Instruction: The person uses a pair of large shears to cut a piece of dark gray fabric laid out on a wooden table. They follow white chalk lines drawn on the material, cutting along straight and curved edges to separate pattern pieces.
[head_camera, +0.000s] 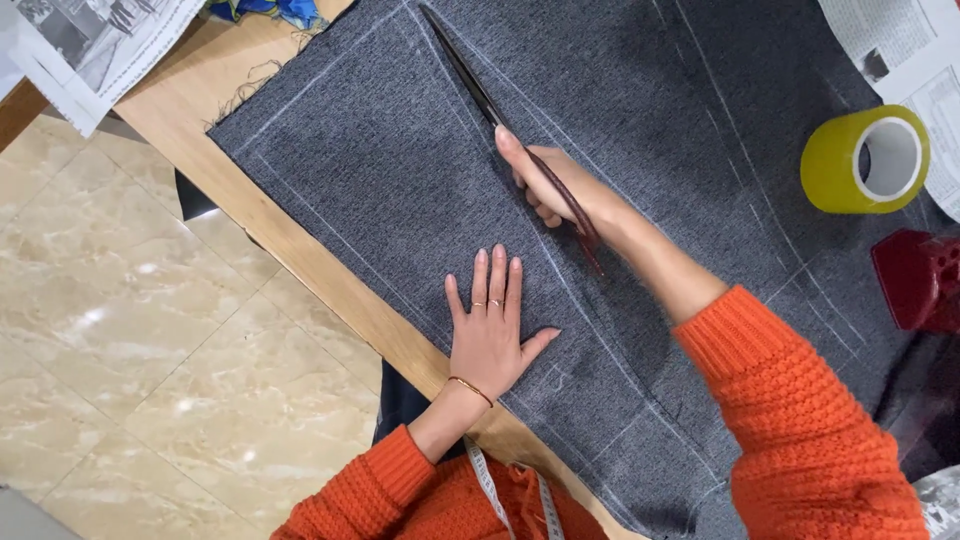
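Observation:
A large piece of dark grey denim-like fabric (420, 190) with white chalk lines lies spread on a wooden table (190, 110). My left hand (490, 325) lies flat on the fabric, fingers apart, with rings and a bracelet on it. My right hand (560, 190) grips long scissors (470, 80) with dark red handles. The blades lie along a chalk line and point toward the far edge of the fabric. Both arms wear orange knitted sleeves. A measuring tape (490, 490) hangs at my chest.
A yellow roll of tape (865, 160) stands on the fabric at the right, with a dark red object (915, 280) below it. Newspaper sheets (90, 45) lie at both upper corners. A beige tiled floor (120, 330) lies left of the table's edge.

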